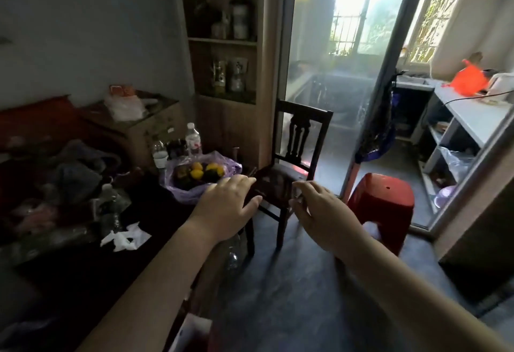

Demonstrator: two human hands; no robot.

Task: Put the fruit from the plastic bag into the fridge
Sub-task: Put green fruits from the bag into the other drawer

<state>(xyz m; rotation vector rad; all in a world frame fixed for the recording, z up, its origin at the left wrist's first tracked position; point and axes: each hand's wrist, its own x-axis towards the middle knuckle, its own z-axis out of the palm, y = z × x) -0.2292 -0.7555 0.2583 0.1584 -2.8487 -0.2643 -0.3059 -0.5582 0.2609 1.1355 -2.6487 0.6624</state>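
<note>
Beside table (155,207), left hand (225,207), right hand (319,212) hover relaxed.

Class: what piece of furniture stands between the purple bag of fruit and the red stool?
In the head view, a dark wooden chair stands between the purple bag and the red stool.
</note>
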